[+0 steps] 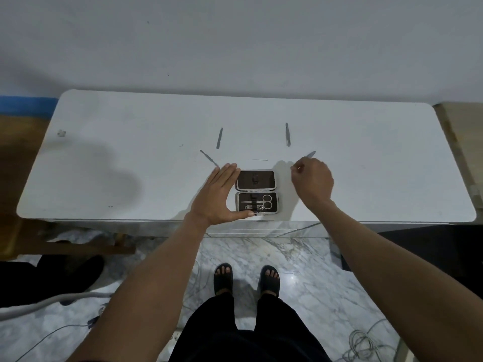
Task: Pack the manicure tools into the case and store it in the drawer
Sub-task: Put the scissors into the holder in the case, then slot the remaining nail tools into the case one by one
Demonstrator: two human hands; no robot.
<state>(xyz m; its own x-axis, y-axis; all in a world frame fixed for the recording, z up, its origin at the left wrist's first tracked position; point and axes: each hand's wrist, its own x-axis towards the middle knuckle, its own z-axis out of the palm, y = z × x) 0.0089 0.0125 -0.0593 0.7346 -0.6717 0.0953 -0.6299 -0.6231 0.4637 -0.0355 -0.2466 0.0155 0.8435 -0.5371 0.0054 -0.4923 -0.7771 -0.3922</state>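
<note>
The small dark manicure case [256, 191] lies open near the front edge of the white table [130, 165]. Scissors [262, 202] and a clipper sit in its lower half. My left hand [220, 194] rests flat against the case's left side, thumb along its front edge. My right hand [312, 178] is to the right of the case, fingers pinched on a metal tool [311, 153] whose tip sticks out beyond them. Loose tools lie behind the case: a thin stick [256, 160], a slanted tool [209, 158], a file [219, 137] and tweezers [287, 134].
A wall stands just behind the table. Below the table's front edge a marble-look drawer front [261, 229] shows. My sandalled feet stand on the marble floor [300, 257]. Cables lie on the floor at the lower right and left. A wooden frame [78, 246] is at left.
</note>
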